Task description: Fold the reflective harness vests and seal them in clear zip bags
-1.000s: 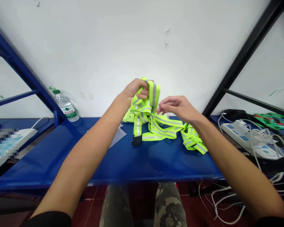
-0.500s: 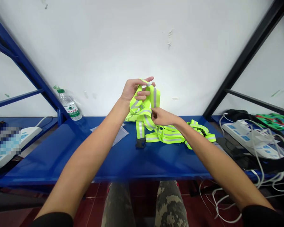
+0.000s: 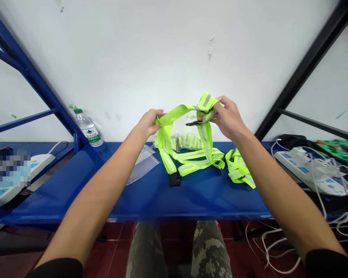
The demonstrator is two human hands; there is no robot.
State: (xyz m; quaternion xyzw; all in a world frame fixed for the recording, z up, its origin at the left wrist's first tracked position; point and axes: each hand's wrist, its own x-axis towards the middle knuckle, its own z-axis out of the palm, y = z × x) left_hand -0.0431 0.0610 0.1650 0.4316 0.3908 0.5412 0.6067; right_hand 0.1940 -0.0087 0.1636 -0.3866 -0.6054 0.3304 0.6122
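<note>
A fluorescent yellow reflective strap (image 3: 178, 112) with silver stripes is stretched between my two hands above the blue table. My left hand (image 3: 151, 120) is closed on its left end, thumb and fingers pinching the band. At the other side my right hand (image 3: 227, 117) grips the folded strap, with a black buckle part (image 3: 193, 123) hanging by its fingers. The strap's lower lengths drop to the table, where another black buckle (image 3: 174, 179) rests near the middle. A separate bundle of yellow reflective strap (image 3: 239, 170) lies to the right, partly behind my right forearm.
Packed reflective straps (image 3: 190, 142) sit against the wall at the back of the blue table (image 3: 150, 200). Clear plastic bags (image 3: 142, 166) lie left of centre. A water bottle (image 3: 89, 129) stands at the back left. Power strips (image 3: 314, 172) with white cables are at the right.
My hands have moved apart, the right one up and rightward, spreading the bunched strap between them. The packed straps at the back and the separate bundle now show more clearly.
</note>
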